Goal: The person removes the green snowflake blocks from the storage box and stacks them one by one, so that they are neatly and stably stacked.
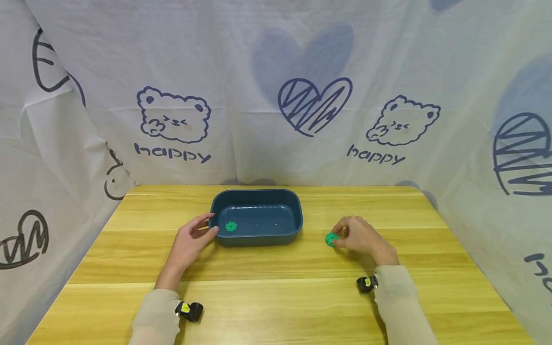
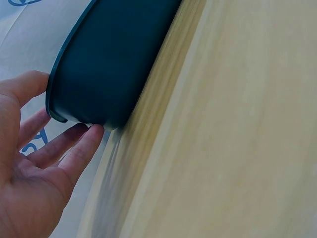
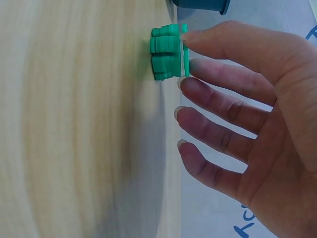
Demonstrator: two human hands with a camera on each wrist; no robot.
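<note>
A dark blue rectangular bin (image 1: pixel 258 241) stands upright on the table, with one green notched disc (image 1: pixel 231 226) lying inside near its left end. My left hand (image 1: pixel 189 242) grips the bin's left end, thumb at the rim and fingertips against the outer wall, as the left wrist view also shows. Right of the bin, a short stack of green notched discs (image 3: pixel 166 52) sits on the wood. At its top, my right hand (image 1: pixel 360 237) pinches a single green disc (image 3: pixel 186 54) between thumb and forefinger, a thin gap above the stack. The other right fingers are spread loosely.
The wooden table (image 1: pixel 267 306) reaches back to a white curtain (image 1: pixel 246 72) printed with hearts and bears, which also hangs along both sides. A small black camera (image 1: pixel 189 311) sits on the left wrist, and another black camera (image 1: pixel 367 284) on the right.
</note>
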